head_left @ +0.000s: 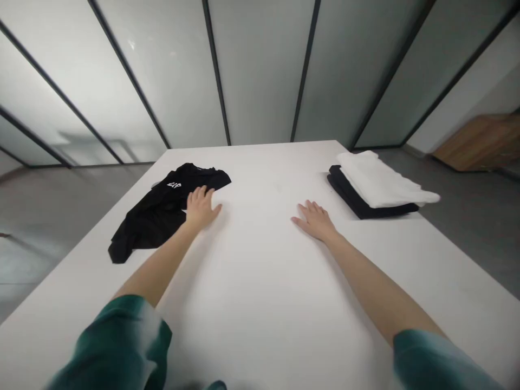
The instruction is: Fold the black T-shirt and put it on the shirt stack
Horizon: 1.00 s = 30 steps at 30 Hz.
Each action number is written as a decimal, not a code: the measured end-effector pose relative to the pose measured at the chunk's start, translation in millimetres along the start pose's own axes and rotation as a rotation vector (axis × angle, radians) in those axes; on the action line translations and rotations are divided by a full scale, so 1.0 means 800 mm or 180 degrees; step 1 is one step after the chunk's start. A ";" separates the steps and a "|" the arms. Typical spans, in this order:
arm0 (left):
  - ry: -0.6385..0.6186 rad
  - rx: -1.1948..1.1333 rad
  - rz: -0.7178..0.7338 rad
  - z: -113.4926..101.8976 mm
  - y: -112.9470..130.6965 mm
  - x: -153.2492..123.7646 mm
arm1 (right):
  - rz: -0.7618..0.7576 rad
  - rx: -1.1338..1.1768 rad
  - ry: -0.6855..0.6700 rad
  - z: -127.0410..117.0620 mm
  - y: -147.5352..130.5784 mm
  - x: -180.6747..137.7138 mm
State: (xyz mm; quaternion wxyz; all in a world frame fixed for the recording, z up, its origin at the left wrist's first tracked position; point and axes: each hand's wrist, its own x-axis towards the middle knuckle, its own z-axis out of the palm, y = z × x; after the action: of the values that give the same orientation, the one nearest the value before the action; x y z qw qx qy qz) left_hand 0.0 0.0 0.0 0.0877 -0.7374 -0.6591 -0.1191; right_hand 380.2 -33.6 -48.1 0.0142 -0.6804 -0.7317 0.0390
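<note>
A black T-shirt (156, 216) with white lettering lies loosely spread at the left side of the table. My left hand (200, 208) is open, its fingers over the shirt's right edge and the thumb pointing away from it. Whether the fingers press on the cloth I cannot tell. Palm down, my right hand (314, 219) is open with the fingers spread on or just above the white tabletop. To the right of it sits a stack of folded clothes, a white garment (377, 179) on top of black ones (365, 211).
Both the shirt and the stack lie on a white table (260, 303), the stack at its right edge. Frosted glass panels (260, 70) with dark frames stand behind it. Grey floor (36, 227) shows on both sides, and a wooden piece of furniture (479, 141) is at far right.
</note>
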 end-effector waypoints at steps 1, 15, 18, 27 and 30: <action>-0.0228 0.0156 -0.0402 0.008 -0.032 0.014 | 0.0006 -0.0014 -0.0004 -0.001 0.000 0.000; -0.0893 -0.0055 0.0167 0.038 0.036 -0.015 | -0.0039 0.0262 0.0383 0.015 0.012 0.009; -0.0892 -0.0326 0.0635 0.034 0.097 -0.038 | -0.0030 0.0482 0.0715 0.012 0.011 0.011; -0.1886 -0.2570 0.2498 -0.007 0.169 -0.074 | -0.0583 0.0468 0.0642 -0.015 0.019 0.013; -0.1117 -0.2186 0.1535 -0.008 0.137 -0.064 | -0.0502 0.0181 0.0267 -0.002 0.032 -0.001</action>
State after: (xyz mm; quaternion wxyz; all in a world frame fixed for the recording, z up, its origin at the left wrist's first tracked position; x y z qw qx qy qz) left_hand 103.1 -63.1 -5.6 -0.2498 -0.8652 -0.3957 -0.1803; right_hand 406.2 -32.4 -48.2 0.0671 -0.6210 -0.7804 0.0299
